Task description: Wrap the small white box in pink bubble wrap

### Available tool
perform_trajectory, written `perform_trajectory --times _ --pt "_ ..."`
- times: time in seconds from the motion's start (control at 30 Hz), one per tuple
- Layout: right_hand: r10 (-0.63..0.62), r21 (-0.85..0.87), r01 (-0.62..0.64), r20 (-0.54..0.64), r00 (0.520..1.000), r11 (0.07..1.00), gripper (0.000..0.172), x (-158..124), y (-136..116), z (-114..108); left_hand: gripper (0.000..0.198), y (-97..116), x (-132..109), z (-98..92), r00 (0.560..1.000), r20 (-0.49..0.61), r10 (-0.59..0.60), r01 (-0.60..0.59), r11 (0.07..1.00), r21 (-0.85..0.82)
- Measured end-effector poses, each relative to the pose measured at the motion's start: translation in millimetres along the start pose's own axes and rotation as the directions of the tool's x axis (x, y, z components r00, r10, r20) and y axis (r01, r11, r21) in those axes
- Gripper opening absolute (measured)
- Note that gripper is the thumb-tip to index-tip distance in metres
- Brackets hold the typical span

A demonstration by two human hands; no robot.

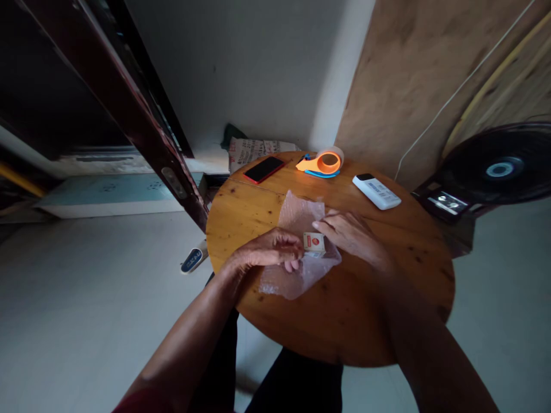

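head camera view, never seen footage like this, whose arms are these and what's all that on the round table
No machine here: a person wears one camera on the head, looking down, so both arms reaching in from below are their own. The left hand and right hand meet at a small box with a red label, fingertips against it; whether either grips it is unclear. The box sits on bubble wrap spread on a round wooden table. Farther back lie a red phone, an orange tape dispenser and a white remote. A dark fan stands at the right.
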State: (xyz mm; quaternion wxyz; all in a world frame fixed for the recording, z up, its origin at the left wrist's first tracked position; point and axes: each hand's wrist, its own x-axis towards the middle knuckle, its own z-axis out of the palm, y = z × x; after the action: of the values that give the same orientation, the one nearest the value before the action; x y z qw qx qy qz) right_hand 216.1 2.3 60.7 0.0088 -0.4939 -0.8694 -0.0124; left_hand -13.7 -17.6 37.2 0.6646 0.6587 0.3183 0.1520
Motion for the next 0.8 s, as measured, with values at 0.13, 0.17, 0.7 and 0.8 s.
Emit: perform_trajectory --times 0.13,0.17,0.7,0.8 --pt "0.258 -0.020 -0.257 0.025 0.966 0.966 0.043 -1 13 -5 0.009 -2 3 1.0 1.000 -0.025 -0.006 0.007 1.000 0.026" --pt "0.278 -0.030 -0.277 0.050 0.959 0.960 0.042 -1 18 -6 0.009 -2 4 1.2 1.000 -0.023 -0.003 0.004 1.000 0.030" --pt "0.246 0.049 -0.267 0.256 0.935 0.963 0.016 -6 42 0 0.010 -14 11 1.2 0.909 -0.354 0.222 -0.140 0.960 0.243" --pt "0.179 0.092 -0.203 0.223 0.958 0.975 0.011 -6 44 4 0.024 -15 12 4.6 0.876 -0.390 0.285 -0.210 0.952 0.225"
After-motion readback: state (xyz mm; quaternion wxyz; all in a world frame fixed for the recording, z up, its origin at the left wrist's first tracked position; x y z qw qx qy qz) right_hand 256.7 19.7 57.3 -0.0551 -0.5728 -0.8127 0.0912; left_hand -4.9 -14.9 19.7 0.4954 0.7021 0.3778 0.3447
